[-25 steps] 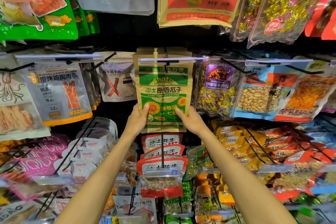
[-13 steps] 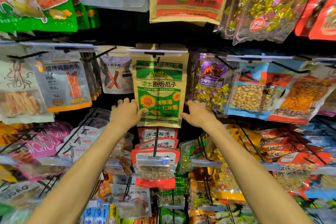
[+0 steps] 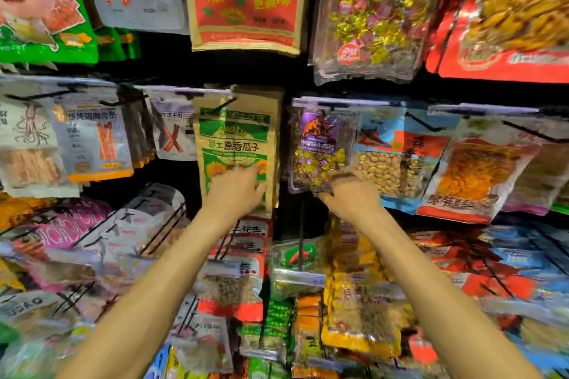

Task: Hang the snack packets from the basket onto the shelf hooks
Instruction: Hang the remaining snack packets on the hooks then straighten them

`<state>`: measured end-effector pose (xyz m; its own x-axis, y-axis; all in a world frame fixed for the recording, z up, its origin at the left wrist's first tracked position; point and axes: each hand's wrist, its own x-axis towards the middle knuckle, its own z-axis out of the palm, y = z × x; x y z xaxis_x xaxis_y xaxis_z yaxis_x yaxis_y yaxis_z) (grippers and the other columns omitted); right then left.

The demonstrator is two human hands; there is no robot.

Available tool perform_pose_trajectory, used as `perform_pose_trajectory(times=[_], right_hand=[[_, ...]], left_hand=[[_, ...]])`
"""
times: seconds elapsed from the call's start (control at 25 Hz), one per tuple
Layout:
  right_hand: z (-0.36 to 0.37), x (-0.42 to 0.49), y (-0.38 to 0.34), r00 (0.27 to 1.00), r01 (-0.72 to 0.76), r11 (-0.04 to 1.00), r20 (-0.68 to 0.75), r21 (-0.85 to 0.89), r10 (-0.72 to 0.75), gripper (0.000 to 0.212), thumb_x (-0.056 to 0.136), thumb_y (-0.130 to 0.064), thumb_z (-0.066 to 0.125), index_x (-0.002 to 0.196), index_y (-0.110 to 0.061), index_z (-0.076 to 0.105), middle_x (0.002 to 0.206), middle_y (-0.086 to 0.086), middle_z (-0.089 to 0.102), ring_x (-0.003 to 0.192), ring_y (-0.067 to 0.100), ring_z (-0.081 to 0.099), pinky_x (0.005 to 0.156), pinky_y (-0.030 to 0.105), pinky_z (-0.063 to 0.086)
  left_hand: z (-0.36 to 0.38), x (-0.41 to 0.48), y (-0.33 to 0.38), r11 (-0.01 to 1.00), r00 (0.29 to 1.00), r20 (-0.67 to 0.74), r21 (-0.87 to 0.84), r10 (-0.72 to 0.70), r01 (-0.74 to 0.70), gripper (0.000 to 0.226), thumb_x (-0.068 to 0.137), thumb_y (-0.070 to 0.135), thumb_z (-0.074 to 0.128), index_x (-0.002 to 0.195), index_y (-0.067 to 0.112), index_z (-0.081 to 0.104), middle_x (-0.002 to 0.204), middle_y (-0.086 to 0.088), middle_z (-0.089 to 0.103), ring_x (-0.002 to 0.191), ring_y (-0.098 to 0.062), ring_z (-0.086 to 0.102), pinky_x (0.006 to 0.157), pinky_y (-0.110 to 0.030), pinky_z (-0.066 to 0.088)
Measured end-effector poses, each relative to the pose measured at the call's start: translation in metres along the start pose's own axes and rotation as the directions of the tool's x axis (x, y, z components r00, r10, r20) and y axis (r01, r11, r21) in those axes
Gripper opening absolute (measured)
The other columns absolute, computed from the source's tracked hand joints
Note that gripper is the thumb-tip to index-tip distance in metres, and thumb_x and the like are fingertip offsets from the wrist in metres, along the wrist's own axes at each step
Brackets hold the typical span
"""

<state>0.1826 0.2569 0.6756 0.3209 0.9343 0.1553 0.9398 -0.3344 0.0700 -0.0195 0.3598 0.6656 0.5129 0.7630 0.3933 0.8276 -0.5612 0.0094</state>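
Right now, head view only. Got the kraft-and-green sunflower-seed packet (image 3: 237,138) at centre frame, hanging upright on a black hook (image 3: 224,104) under a clear price rail (image 3: 184,90). Got left hand (image 3: 235,194) just below centre, laid on the packet's lower front, fingers (image 3: 234,171) stretched upward and flat against it, wrapped round nothing; heavy motion blur there. Got right hand (image 3: 354,198) right of centre, apart from the seed packet, up against the bottom edge of the purple beef-snack packet (image 3: 320,144) on the neighbouring hook; thumb (image 3: 326,197) sticking out toward frame left, other fingers smeared by blur, so can't tell whether pinching that edge or merely touching it. Seeing both bare forearms (image 3: 147,301) running in from the bottom corners. Elsewhere: blue peanut packet (image 3: 397,163) and orange-fronted packet (image 3: 474,175) further right on the same row; grey chicken-strip packet (image 3: 92,138) at mid left; red sunflower packet (image 3: 246,0) at top centre; green pig-cartoon packet (image 3: 37,9) at upper left; red peanut packets (image 3: 246,231) directly under the seed packet. Lower third too blurred to read.
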Motion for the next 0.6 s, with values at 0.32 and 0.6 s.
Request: perform_pose_trajectory(times=[0.32, 0.6], right_hand=[[0.000, 0.008, 0.041, 0.997, -0.048, 0.995, -0.061, 0.085, 0.053, 0.049, 0.093, -0.039, 0.056, 0.133, -0.012, 0.047, 0.132, 0.014, 0.050, 0.121, 0.035, 0.047, 0.090, 0.043, 0.050], [0.000, 0.031, 0.041, 0.985, -0.092, 0.948, -0.111, 0.304, 0.131, 0.049, 0.094, -0.041, 0.058, 0.123, -0.004, 0.043, 0.117, 0.015, 0.057, 0.109, 0.035, 0.056, 0.077, 0.041, 0.051]], left_hand=[[-0.013, 0.039, 0.049, 0.995, 0.994, -0.105, -0.097, 0.016, -0.026, 0.028, 0.096, 0.037, 0.051, 0.096, 0.009, 0.051, 0.089, -0.011, 0.062, 0.087, -0.032, 0.063, 0.060, -0.036, 0.049], [0.000, 0.076, 0.064, 0.917, 0.983, 0.080, -0.355, -0.164, 0.182, 0.072, 0.091, 0.059, 0.052, 0.131, 0.000, 0.039, 0.120, -0.018, 0.057, 0.108, -0.037, 0.059, 0.077, -0.044, 0.052]])
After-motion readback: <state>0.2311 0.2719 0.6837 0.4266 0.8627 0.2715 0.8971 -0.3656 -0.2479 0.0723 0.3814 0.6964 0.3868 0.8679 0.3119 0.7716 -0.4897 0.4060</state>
